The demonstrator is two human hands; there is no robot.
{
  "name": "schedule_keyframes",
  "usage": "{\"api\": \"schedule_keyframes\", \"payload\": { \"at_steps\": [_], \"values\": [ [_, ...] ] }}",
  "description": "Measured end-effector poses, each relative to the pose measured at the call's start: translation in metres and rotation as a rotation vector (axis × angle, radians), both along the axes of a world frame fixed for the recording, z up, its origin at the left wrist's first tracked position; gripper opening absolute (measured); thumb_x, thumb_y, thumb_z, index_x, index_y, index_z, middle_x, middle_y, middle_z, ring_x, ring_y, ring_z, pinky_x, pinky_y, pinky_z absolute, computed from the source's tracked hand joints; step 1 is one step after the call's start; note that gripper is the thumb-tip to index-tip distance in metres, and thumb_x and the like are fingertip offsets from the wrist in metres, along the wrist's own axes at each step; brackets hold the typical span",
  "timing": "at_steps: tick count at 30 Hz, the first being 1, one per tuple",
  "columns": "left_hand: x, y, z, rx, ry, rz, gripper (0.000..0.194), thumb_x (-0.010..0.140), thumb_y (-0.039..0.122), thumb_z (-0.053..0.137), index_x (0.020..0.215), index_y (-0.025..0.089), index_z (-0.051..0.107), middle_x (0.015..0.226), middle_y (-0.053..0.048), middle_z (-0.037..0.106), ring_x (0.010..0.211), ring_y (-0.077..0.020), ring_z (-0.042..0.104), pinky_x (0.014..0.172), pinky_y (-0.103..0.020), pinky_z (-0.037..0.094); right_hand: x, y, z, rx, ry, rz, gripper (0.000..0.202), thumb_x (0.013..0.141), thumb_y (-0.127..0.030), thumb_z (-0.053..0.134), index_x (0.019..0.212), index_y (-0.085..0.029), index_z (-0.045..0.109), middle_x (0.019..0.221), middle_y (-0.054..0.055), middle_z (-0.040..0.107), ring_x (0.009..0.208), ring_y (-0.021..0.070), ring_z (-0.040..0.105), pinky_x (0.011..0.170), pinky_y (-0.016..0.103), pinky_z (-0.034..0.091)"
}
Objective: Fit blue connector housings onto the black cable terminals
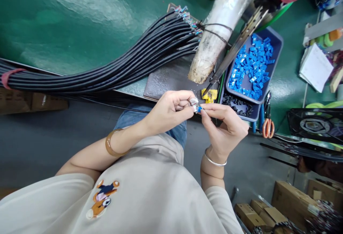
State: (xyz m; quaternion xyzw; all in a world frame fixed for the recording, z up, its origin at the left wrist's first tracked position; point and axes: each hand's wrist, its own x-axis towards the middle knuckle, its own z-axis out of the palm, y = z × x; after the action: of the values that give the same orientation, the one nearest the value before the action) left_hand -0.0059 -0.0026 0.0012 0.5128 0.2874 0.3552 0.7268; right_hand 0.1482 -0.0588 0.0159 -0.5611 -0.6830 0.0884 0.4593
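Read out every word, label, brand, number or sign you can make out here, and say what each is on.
No text can be read.
Black fan: any hub marking is too blurred.
White papers: any writing is too blurred.
Cardboard boxes: any print is too small.

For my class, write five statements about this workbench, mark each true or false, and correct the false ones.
1. The right hand, close to the left hand, pinches a small blue piece. True.
2. The left hand's wristband is silver. False: that band is brown.
3. Both trays hold yellow pieces. False: one tray holds blue pieces, another tray black pieces.
4. Black cables end in coloured wires. True.
5. A red strap wraps the cables. True.
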Motion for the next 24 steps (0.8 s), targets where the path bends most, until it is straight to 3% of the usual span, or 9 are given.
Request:
{"api": "schedule_keyframes", "payload": {
  "at_steps": [8,13,15,17,19,21,24],
  "values": [
    [-0.002,0.003,0.0,-0.008,0.056,-0.031,0.007,0.076,0.01,0.058,0.069,0.013,0.056,0.055,0.005,0.049,0.049,-0.0036,0.043,0.047,-0.016,0.034,0.0,-0.002,-0.001,0.053,-0.06,-0.013,0.018,0.076,-0.004,0.072,0.08,-0.021,0.066,0.085,-0.001,0.076,0.078,0.0131,0.073,0.069,0.026,0.06],
    [0.002,0.001,0.001,0.037,0.057,0.024,0.011,0.076,0.01,0.058,0.068,0.013,0.053,0.054,0.007,0.039,0.048,-0.0018,0.031,0.045,-0.016,0.024,0.0,-0.005,-0.005,0.058,-0.019,-0.099,0.014,0.08,-0.008,0.07,0.084,-0.022,0.067,0.088,-0.001,0.076,0.074,0.013,0.073,0.065,0.026,0.06],
    [0.004,0.0,0.0,0.054,0.071,0.067,0.012,0.077,0.011,0.058,0.068,0.014,0.051,0.053,0.008,0.035,0.048,-0.0017,0.026,0.044,-0.017,0.02,0.0,-0.005,-0.006,0.187,0.088,-0.164,0.011,0.083,-0.013,0.067,0.088,-0.022,0.068,0.076,-0.004,0.073,0.057,0.0102,0.067,0.053,0.024,0.056],
    [0.007,0.001,-0.001,0.051,0.08,0.107,0.013,0.077,0.01,0.057,0.068,0.015,0.049,0.053,0.008,0.032,0.048,-0.0018,0.025,0.043,-0.017,0.019,0.001,-0.005,-0.005,0.383,0.257,-0.216,0.009,0.085,-0.02,0.065,0.092,-0.023,0.069,0.055,-0.009,0.059,0.037,0.0064,0.05,0.038,0.022,0.044],
    [0.009,0.003,-0.001,0.038,0.057,0.143,0.012,0.076,0.009,0.057,0.068,0.015,0.049,0.054,0.008,0.033,0.047,-0.0018,0.026,0.043,-0.017,0.019,0.001,-0.005,-0.005,0.488,0.374,-0.24,0.014,0.084,-0.023,0.064,0.098,-0.024,0.067,0.049,-0.011,0.048,0.03,0.0051,0.04,0.032,0.02,0.032],
    [0.011,0.005,-0.001,0.021,0.027,0.167,0.011,0.074,0.008,0.057,0.069,0.015,0.051,0.055,0.008,0.037,0.047,-0.0017,0.028,0.043,-0.017,0.021,0.001,-0.006,-0.006,0.414,0.366,-0.259,0.022,0.085,-0.017,0.062,0.106,-0.024,0.064,0.06,-0.008,0.062,0.035,0.006,0.05,0.033,0.02,0.035],
    [0.014,0.007,0.001,0.009,0.037,0.186,0.009,0.073,0.008,0.058,0.069,0.015,0.052,0.055,0.007,0.039,0.048,-0.002,0.03,0.043,-0.017,0.022,0.0,-0.006,-0.011,0.25,0.183,-0.254,0.026,0.085,-0.008,0.062,0.105,-0.024,0.064,0.087,-0.002,0.076,0.064,0.0139,0.073,0.055,0.026,0.059]
  ]
}}
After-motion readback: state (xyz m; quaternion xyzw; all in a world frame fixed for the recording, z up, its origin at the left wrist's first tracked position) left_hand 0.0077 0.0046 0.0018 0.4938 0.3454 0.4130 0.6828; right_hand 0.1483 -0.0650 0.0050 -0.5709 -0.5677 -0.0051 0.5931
